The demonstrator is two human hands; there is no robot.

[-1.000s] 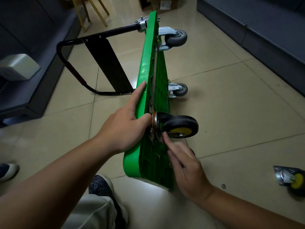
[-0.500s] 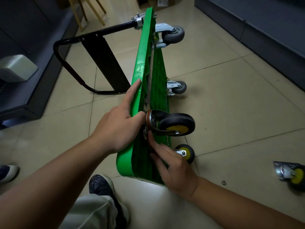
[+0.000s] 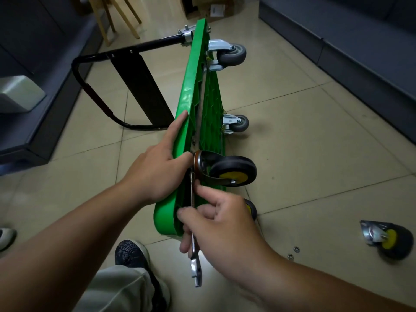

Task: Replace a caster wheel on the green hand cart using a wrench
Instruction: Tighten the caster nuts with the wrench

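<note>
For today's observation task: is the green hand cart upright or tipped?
Tipped on its side. The green hand cart rests on one edge, wheels pointing sideways; the left hand holds its top edge.

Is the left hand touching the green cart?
Touching. The head view shows the left hand gripping the edge of the green cart, forefinger lying along it.
</note>
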